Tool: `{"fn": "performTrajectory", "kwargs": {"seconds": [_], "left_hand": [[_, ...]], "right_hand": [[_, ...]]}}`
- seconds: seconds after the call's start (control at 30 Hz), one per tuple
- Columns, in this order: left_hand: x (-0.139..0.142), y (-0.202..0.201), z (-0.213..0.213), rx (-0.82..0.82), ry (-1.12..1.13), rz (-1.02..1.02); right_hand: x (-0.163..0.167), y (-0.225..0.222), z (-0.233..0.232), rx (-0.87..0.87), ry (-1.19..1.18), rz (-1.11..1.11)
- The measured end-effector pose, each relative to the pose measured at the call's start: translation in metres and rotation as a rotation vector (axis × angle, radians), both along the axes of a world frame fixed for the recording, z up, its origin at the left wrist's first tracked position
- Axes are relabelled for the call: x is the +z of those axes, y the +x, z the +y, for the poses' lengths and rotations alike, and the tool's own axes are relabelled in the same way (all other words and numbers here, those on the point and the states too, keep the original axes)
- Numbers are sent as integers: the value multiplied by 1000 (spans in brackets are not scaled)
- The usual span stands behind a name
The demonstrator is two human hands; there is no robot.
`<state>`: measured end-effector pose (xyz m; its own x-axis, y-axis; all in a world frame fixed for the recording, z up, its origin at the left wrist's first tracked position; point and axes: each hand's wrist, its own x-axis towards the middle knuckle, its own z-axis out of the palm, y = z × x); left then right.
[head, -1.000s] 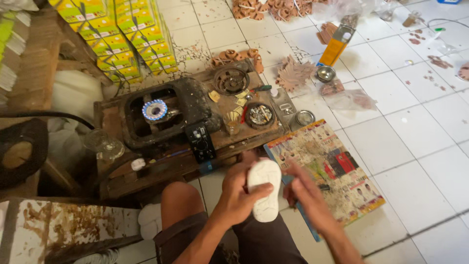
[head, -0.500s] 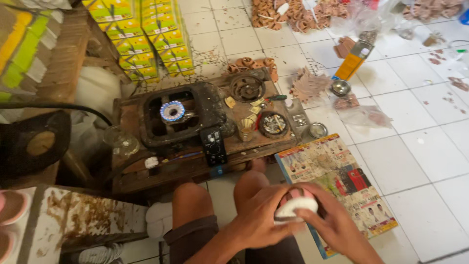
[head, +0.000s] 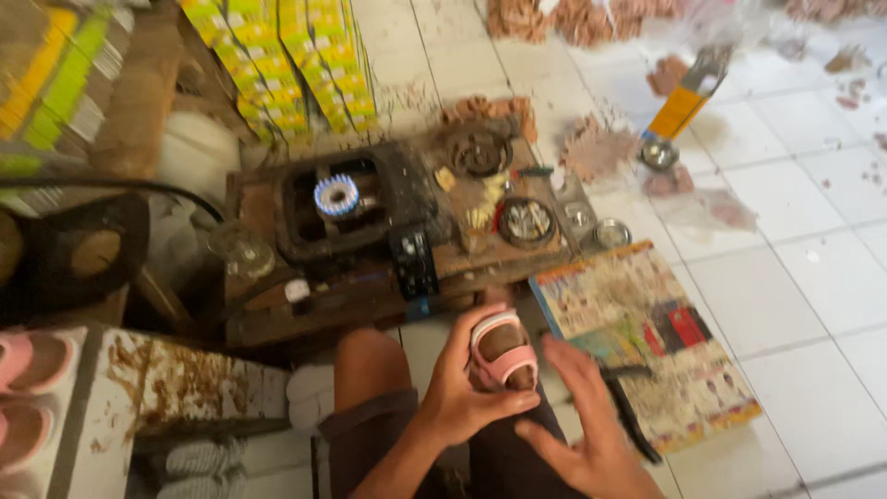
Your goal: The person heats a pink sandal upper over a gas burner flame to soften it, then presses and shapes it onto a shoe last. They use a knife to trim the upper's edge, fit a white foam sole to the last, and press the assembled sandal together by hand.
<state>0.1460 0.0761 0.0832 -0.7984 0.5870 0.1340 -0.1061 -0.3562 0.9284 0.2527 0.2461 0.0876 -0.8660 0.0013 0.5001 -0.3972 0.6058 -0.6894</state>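
Seemingly gripped, pink sandal sits inside left hand (blurred).

Two hands, one pink sandal, one lit burner, one printed sheet.

**Free room and obstacles around the hands**

Ahead: low wooden workboard, crowded; lit burner at its left, small metal dishes at its right; little bare surface between them.
Right: printed paper sheet flat on the tiled floor; open tiles beyond it, passable.
Left: stained white block and dark round object close in.
Far: yellow-green boxes stacked, blocking the upper left.
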Motion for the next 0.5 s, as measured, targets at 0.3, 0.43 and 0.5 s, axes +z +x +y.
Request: {"fn": "performTrajectory", "kwargs": {"seconds": [0.3,0.43,0.5], "left_hand": [[-8,-1,-3,68,-224,491],[-7,-4,-1,86,-245,544],[-8,-5,0,93,-253,584]], "right_hand": [[12,-4,-10,-102,-10,-18],[7,-5,-10,-119,-14,3],[2,-5,-11,-129,-68,3]]}}
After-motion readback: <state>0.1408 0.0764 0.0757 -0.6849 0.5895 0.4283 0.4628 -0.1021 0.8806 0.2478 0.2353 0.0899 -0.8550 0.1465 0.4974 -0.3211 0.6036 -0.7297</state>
